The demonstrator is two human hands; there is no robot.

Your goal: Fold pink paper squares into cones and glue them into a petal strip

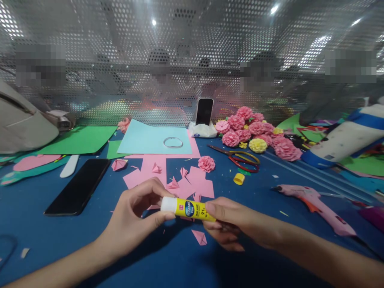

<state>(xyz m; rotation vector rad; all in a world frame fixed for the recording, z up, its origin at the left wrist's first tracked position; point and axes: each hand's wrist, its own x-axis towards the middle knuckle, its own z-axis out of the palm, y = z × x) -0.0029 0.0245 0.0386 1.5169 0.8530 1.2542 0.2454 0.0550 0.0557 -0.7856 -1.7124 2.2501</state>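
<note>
Our left hand (129, 217) pinches the glue stick (189, 209) by its white end, our right hand (237, 219) by its yellow end; we'd best grip evenly, with the cap (239, 179) beyond it, rightward.

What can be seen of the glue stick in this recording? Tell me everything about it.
The glue stick is a plastic-looking cylinder with a glossy yellow label, printed with a blue oval logo, a small red mark and "21g". Its left end is white. It lies nearly level, the right end slightly lower in the picture, held above the blue table. The left hand grasps the white end; the right hand grips the other, hiding its tip.
</note>
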